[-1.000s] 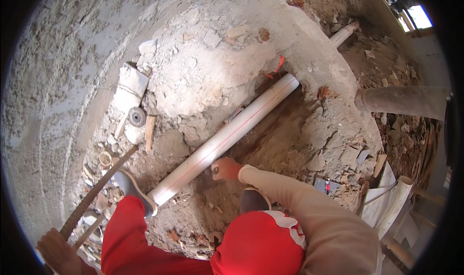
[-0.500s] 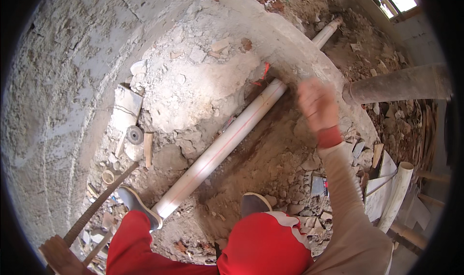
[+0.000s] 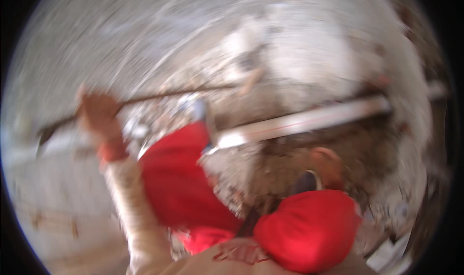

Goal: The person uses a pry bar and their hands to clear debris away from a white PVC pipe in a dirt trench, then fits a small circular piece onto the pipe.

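Observation:
My left hand (image 3: pixel 99 111) is wrapped round a long dark steel bar (image 3: pixel 169 95), which looked ribbed before the blur. The bar's near end widens past my hand at the left, and its far end rests among rubble. My right hand (image 3: pixel 329 166) is low over the brown dirt, beside my right shoe (image 3: pixel 306 182) and above my red-clad knee. It is smeared by motion, and its fingers cannot be made out. A white plastic pipe (image 3: pixel 299 122) with a red line lies across the trench between my left shoe (image 3: pixel 200 111) and the far concrete edge.
A rough grey wall (image 3: pixel 111 28) rises at the upper left. Broken rubble (image 3: pixel 140 130) lies around my left foot. A pale concrete mass (image 3: pixel 309 43) stands beyond the pipe, and a curved concrete edge (image 3: pixel 411 77) borders the trench at the right.
My view has swung left, shifting the scene rightward and blurring it. My left hand has come further into view with the bar. My right hand has dropped from near the pipe's far end towards my knee.

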### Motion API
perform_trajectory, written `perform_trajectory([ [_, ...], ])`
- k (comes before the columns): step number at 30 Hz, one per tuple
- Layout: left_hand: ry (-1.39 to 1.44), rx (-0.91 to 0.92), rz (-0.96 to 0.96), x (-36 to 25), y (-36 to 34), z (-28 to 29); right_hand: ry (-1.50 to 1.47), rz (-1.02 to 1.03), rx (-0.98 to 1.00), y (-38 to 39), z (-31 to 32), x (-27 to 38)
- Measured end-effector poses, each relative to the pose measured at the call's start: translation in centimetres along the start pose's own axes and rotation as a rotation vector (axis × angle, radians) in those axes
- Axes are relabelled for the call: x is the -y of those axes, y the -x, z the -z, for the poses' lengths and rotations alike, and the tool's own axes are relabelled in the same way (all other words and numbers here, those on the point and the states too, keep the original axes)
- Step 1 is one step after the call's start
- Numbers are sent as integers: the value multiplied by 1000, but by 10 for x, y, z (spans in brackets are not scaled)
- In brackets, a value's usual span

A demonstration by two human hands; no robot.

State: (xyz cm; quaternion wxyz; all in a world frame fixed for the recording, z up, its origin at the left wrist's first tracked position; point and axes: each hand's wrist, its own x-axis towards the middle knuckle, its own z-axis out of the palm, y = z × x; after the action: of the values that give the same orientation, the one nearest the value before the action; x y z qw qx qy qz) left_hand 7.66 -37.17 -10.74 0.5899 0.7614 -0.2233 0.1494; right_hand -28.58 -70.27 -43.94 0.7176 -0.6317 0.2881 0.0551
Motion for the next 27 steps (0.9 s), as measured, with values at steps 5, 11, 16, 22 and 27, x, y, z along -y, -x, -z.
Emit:
perform_trajectory([
  [5,256,-16,91,-23,-29,-8,57,-103,-138,-22,78,-19],
  [11,282,-252,232,-27,10,29,38,84,-43,-56,125,-4],
  [16,299,-450,141,-24,33,27,1114,636,84,-98,141,11],
  [22,137,-479,142,-22,57,12,810,678,277,-143,79,58],
  [27,-15,-520,117,-45,73,-23,186,220,222,-114,13,144],
])
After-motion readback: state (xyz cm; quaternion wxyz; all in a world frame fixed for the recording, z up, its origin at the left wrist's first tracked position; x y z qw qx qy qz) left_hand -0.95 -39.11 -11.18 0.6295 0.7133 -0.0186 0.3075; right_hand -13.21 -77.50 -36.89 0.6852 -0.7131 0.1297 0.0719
